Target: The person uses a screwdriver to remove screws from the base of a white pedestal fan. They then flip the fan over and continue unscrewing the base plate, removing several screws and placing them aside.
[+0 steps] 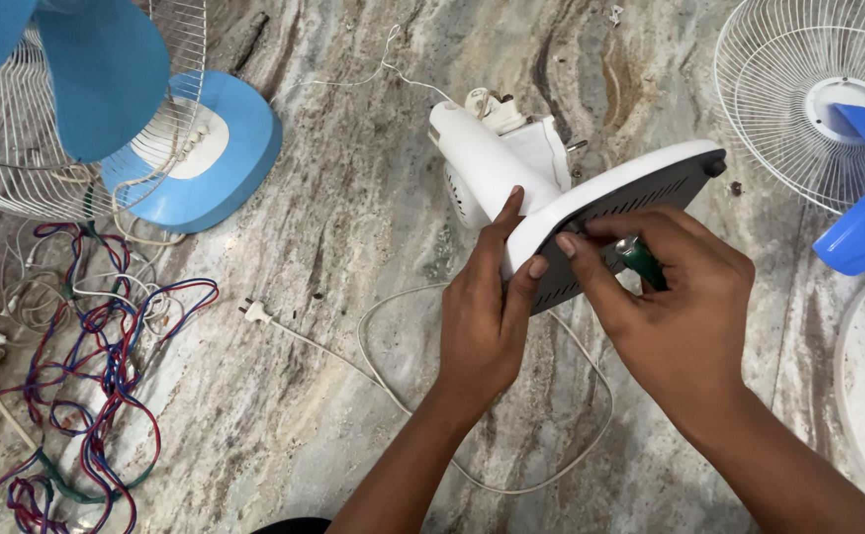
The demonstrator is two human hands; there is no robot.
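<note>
While tilted, fan base [640,188] between hands

Bright even daylight, soft shadows, sharp focus

Bare marbled floor [353,198] lies open left of the white fan base [620,193], hemmed by the blue fan base [244,148], tangled coloured wires [96,366], looping white cord [373,366] and wire fan guard [798,79] at right.
</note>
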